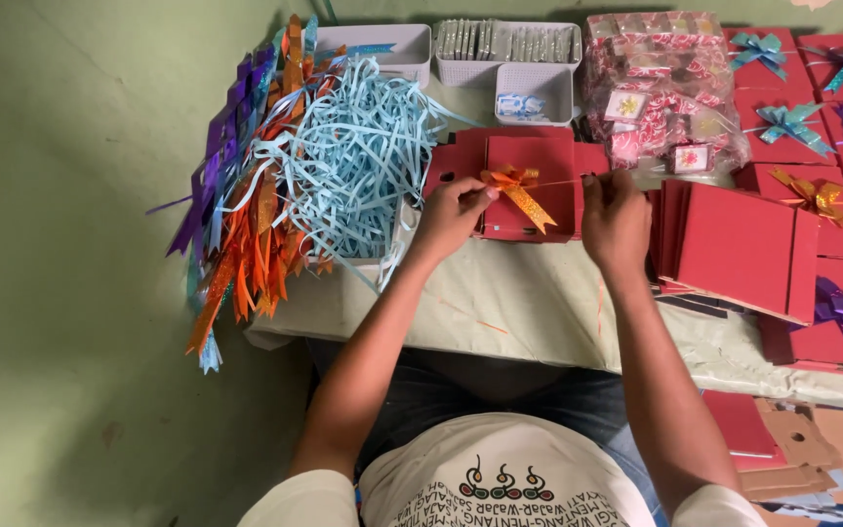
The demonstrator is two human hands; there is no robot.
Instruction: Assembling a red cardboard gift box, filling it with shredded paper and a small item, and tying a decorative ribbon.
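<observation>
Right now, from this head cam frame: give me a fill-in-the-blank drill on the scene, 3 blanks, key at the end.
1. The left hand and right hand pull an orange ribbon bow over a box coloured ____.
2. The big tangle of loose ribbon strips left of the hands is light ____.
3. The flat red boxes lie stacked beside the ____ hand.

Missing words: red; blue; right

Orange glitter bow (pixel 516 187); red box (pixel 529 185); pale-blue ribbons (pixel 358 161).
</observation>
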